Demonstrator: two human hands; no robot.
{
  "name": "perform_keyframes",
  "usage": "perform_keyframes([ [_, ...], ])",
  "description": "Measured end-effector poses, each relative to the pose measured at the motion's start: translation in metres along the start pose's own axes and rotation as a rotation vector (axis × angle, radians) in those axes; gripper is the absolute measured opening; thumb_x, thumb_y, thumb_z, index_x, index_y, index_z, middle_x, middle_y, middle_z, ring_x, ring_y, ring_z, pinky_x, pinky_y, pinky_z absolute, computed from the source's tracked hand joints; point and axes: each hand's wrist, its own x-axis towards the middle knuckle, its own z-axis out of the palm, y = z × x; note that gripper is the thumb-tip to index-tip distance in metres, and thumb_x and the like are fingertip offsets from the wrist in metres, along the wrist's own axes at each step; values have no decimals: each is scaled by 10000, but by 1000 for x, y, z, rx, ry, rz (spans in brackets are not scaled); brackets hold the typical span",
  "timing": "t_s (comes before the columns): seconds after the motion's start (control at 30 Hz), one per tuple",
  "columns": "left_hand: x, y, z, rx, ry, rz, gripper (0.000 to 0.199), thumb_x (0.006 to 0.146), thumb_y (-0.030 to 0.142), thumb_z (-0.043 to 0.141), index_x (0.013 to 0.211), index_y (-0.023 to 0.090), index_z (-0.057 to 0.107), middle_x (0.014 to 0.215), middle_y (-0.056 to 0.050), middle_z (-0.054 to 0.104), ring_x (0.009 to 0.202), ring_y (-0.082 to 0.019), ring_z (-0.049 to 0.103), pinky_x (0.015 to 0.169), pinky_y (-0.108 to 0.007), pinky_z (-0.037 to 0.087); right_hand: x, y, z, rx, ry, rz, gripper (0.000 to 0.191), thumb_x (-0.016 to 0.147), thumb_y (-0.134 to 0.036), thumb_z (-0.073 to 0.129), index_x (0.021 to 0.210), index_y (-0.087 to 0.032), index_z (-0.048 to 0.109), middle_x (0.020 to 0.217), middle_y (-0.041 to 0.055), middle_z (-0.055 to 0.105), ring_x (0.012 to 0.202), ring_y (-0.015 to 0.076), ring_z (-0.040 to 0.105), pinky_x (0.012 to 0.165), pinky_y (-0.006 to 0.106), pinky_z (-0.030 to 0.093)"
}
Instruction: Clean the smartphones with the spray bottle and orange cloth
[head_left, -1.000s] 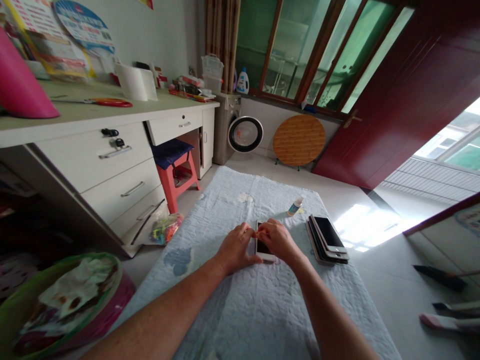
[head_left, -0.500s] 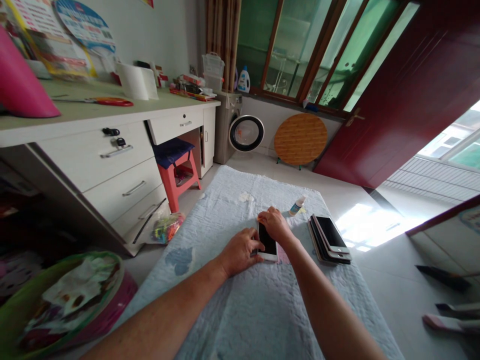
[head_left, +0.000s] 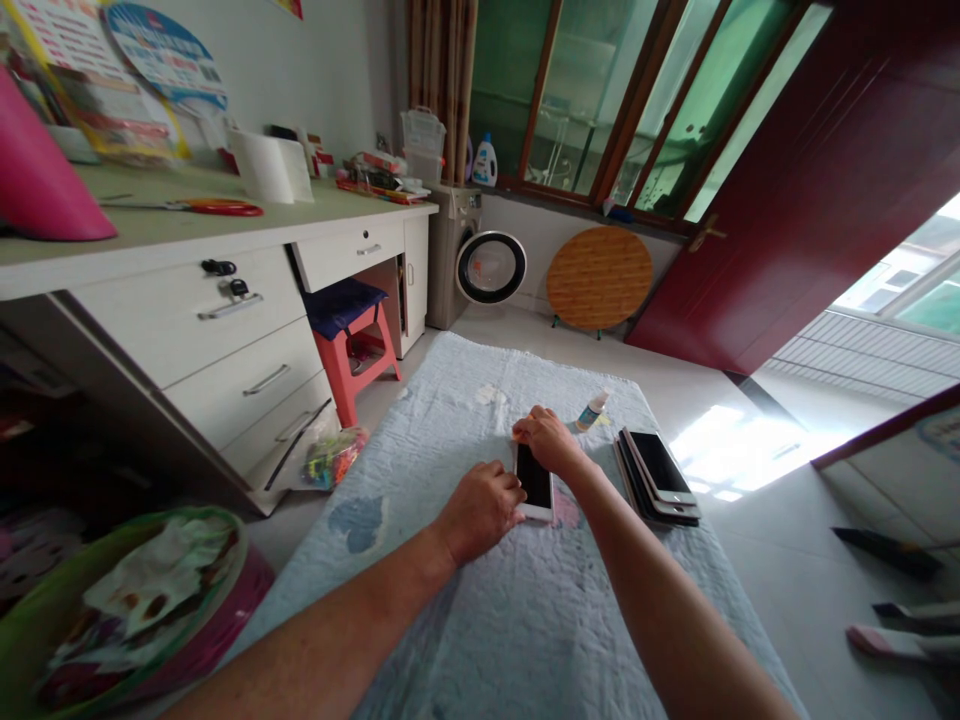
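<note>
On the blue cloth (head_left: 525,620), left fingers (head_left: 508,482) hold the phone (head_left: 536,485) while right fingers (head_left: 531,424) apparently pinch something orange (head_left: 519,436).

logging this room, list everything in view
phone: 1, white, dark-screened, on cloth
orange scrap: 1, orange, right fingertips
stacked phones: 3+, white and dark, cloth's right side
bottle: 1, white-capped, cloth's far right
cloth: 1, blue, centre
desk: 1, white, left
scissors: 1, red, on desk
clutter: many, mixed, on desk
stool: 1, coral, beside desk
washer: 1, grey, beyond desk
jug: 1, white, by window
window: 1, green, back
curtain: 1, brown, by window
round board: 1, tan, below window
door: 1, red, right
basket: 1, green-and-pink, lower left
left hand: 1, bare, phone's near left
right hand: 1, bare, phone's far end
</note>
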Motion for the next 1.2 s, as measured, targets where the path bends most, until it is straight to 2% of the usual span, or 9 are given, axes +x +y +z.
perform_keyframes([
  [0.17, -2, 12, 5, 155, 9, 9, 89, 886, 232, 594, 931, 170, 639, 955, -81, 665, 912, -243, 566, 771, -376, 444, 6, 2, 4, -54, -71, 8, 270, 927, -210, 443, 962, -195, 710, 944, 100, 578, 924, 188, 476, 818, 263, 348],
  [0.27, -2, 18, 9, 219, 16, -11, 58, 886, 161, 570, 896, 153, 627, 903, -70, 655, 875, -230, 571, 731, -354, 443, 6, -2, 1, -110, -101, 9, 269, 922, -225, 442, 960, -214, 707, 959, 94, 567, 902, 197, 468, 766, 265, 354],
  [0.53, -4, 27, 10, 270, 8, -32, 54, 865, 110, 568, 874, 130, 617, 877, -70, 648, 825, -229, 583, 693, -355, 454, -3, -19, -10, -217, -186, -106, 245, 885, -186, 464, 911, -219, 706, 1006, 93, 545, 910, 212, 437, 703, 276, 339],
  [0.77, -4, 31, 9, 245, 23, -74, 124, 858, 61, 520, 858, 117, 631, 838, -77, 651, 776, -227, 607, 672, -359, 474, -15, -25, -10, -180, -233, -161, 211, 856, -161, 500, 872, -201, 707, 971, 84, 566, 873, 196, 436, 710, 271, 331],
  [1.03, -5, 30, 21, 235, 65, -58, 167, 836, 44, 505, 921, 100, 637, 909, -105, 650, 860, -247, 609, 677, -364, 497, -18, -29, -12, -100, -430, -362, 188, 784, -121, 581, 853, -202, 737, 817, 57, 606, 860, 172, 497, 817, 275, 344],
  [1.1, -5, 29, 24, 240, 71, -52, 183, 838, 36, 492, 942, 97, 630, 909, -106, 646, 859, -242, 609, 680, -360, 499, -17, -30, -14, -102, -450, -360, 205, 784, -122, 582, 867, -217, 743, 829, 55, 613, 876, 177, 507, 814, 274, 348],
  [1.2, -4, 28, 26, 242, 68, -54, 191, 845, 28, 473, 950, 89, 620, 902, -114, 639, 849, -234, 607, 686, -351, 499, -16, -31, -17, -117, -424, -278, 208, 799, -161, 583, 872, -259, 752, 904, 62, 613, 888, 192, 503, 767, 276, 354],
])
